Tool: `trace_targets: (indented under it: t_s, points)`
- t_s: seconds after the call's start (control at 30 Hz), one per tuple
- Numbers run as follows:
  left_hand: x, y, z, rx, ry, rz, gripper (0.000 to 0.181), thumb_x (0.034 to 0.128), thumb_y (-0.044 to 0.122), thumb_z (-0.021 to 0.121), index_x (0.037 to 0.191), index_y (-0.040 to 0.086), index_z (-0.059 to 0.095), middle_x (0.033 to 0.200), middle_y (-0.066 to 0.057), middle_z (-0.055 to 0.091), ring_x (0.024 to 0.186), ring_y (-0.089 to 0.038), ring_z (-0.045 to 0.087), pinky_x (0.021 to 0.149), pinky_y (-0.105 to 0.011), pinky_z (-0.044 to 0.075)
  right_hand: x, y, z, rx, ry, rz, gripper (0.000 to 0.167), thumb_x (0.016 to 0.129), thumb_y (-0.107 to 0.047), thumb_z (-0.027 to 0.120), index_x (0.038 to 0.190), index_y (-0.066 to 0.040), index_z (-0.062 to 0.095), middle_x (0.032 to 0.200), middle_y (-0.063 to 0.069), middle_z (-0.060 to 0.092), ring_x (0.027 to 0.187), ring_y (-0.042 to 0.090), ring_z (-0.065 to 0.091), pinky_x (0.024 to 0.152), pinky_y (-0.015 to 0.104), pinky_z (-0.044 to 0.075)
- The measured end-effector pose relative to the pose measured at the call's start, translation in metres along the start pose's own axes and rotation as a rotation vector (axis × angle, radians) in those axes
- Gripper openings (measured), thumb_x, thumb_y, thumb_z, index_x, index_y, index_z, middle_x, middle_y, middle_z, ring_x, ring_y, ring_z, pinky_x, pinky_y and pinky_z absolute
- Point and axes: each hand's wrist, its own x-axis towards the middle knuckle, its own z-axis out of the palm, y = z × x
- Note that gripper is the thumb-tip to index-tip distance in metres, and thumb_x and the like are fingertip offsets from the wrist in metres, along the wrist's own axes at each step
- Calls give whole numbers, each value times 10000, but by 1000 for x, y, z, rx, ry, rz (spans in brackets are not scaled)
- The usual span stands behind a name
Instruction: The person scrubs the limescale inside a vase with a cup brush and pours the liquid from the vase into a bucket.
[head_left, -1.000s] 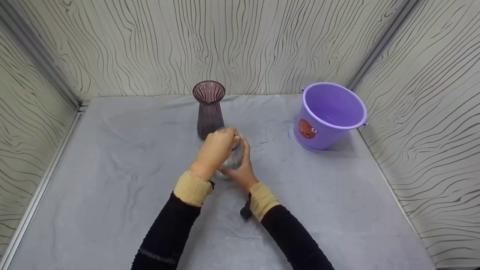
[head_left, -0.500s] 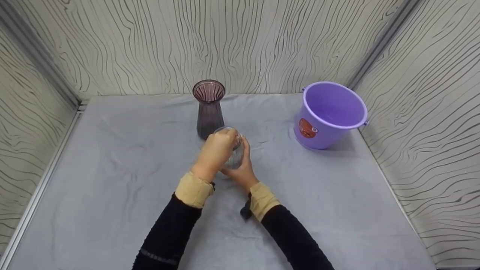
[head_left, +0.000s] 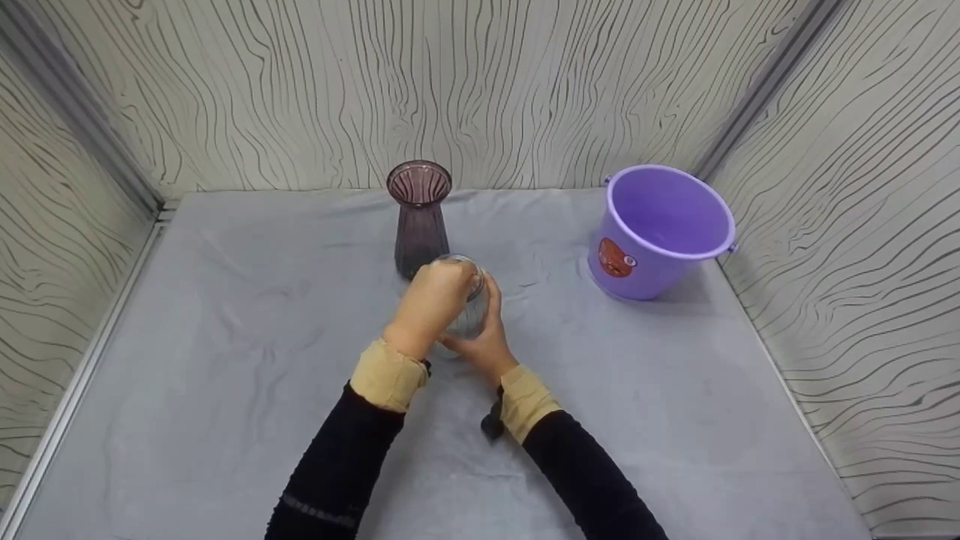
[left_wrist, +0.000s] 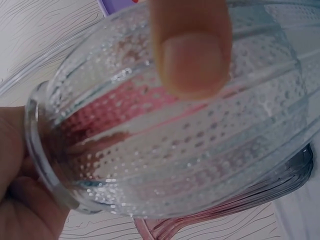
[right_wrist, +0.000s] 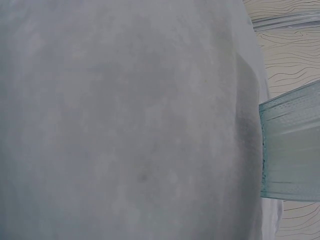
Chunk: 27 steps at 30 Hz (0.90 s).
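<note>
A clear ribbed glass vase (head_left: 469, 319) is at the middle of the table, held by the right hand (head_left: 487, 341) with fingers along its far right side and thumb across its near side. Over its mouth the left hand (head_left: 431, 304) is curled, its fingertips at or inside the rim; whether they pinch anything is hidden. In the left wrist view a thumb (left_wrist: 192, 60) presses the dotted glass (left_wrist: 210, 135), and other fingers (left_wrist: 27, 200) lie by the rim. Bluish glass (right_wrist: 292, 145) shows at the right edge of the right wrist view.
A purple-tinted glass vase (head_left: 420, 232) stands upright just behind the hands. A purple bucket (head_left: 637, 270) with a red sticker stands at the back right. Grey cloth (head_left: 225, 360) covers the table, with patterned walls (head_left: 480, 90) around it.
The left hand has turned and shifted slightly at the vase mouth. The right hand keeps its grip, and the vases and bucket stay in place.
</note>
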Motion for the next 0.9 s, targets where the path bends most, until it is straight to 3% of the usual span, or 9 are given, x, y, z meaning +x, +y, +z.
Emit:
trace_targets:
  t_s: [0.17, 0.37, 0.67, 0.8, 0.9]
  points:
    - [0, 0, 1, 37, -1, 1, 146, 983, 43, 641, 854, -18, 669, 745, -135, 659, 685, -309, 679, 620, -415, 571, 0, 1, 0, -2, -1, 20, 1281, 708, -379, 934, 1588, -25, 72, 1655, 212, 126, 1531, 361, 128, 1224, 542, 115]
    - [-2, 0, 4, 53, 56, -11, 186, 1008, 64, 609, 838, 11, 661, 713, -112, 651, 626, -273, 669, 578, -389, 572, -2, -1, 0, -31, -12, 46, 1256, 744, -444, 897, 1606, -88, 55, 1671, 147, 131, 1542, 302, 127, 1231, 497, 122]
    - [0, 3, 8, 135, 93, -79, 124, 988, 71, 641, 889, -4, 633, 720, -123, 655, 656, -295, 695, 587, -417, 588, -2, -1, 1, -14, -6, 39, 1202, 757, -298, 901, 1601, -92, 70, 1674, 145, 123, 1543, 295, 119, 1235, 490, 105]
    - [-1, 6, 7, 107, 93, -96, 97, 976, 52, 657, 909, -16, 639, 751, -140, 668, 691, -306, 711, 600, -411, 595, -2, -2, 0, -9, -7, 54, 1217, 742, -247, 909, 1603, -87, 63, 1675, 153, 101, 1545, 300, 102, 1233, 500, 103]
    - [-2, 7, 4, 79, 57, -94, 94, 981, 59, 656, 934, -21, 641, 799, -146, 674, 736, -308, 716, 627, -392, 600, -2, -3, 0, 1, -3, 69, 1239, 727, -239, 918, 1606, -85, 58, 1677, 167, 72, 1547, 320, 80, 1229, 528, 95]
